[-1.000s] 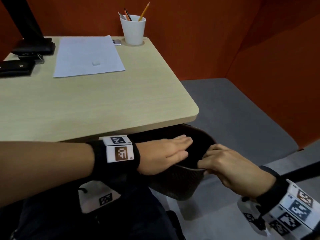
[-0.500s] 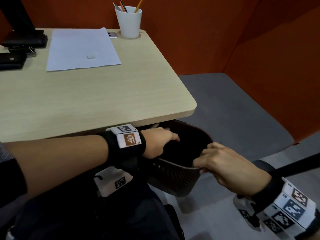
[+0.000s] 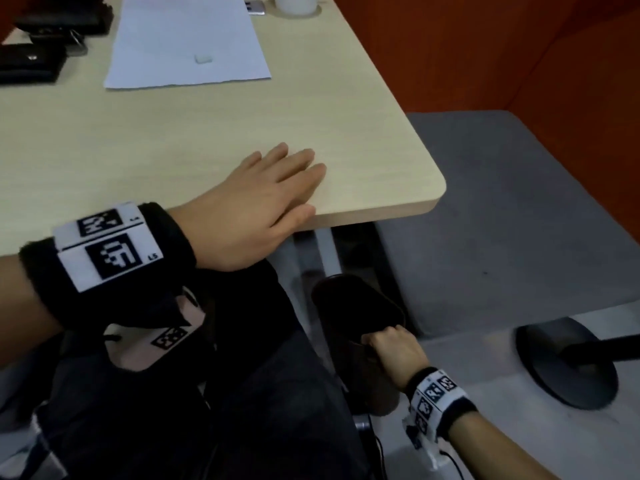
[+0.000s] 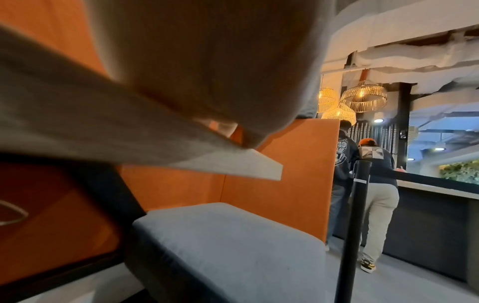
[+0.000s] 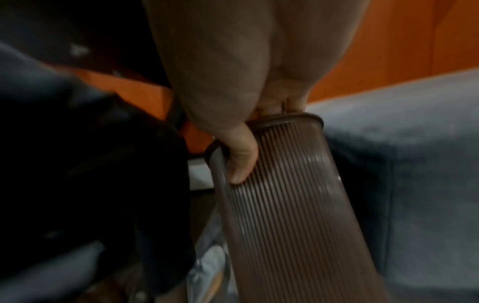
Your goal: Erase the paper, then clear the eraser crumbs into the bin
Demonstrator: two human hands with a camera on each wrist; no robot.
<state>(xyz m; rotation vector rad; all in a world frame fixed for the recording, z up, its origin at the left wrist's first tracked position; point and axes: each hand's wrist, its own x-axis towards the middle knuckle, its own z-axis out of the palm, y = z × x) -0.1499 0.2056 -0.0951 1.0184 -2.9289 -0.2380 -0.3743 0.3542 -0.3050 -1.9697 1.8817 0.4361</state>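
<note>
The table is filling the upper left of the head view, and beside its near corner a grey bench seat is running along the orange wall. On the table's far side the paper is lying flat with the small white eraser sitting on it; whether any crumbs are lying on the wood is too fine to tell.

Below the table edge, down near the floor, the brown ribbed bin is hanging from the right hand, whose fingers are curling over the rim while the thumb is pressing the outer wall, as the right wrist view is showing. The bin is leaning to one side, its mouth well beneath the tabletop.

The left hand is lying flat on the table by the near corner, fingers straight and close together, holding nothing.

This looks like the clearing step: the flat hand seems set to sweep toward the edge. The next move is probably calling for the bin's mouth to come up just under that edge before anything is pushed off
</note>
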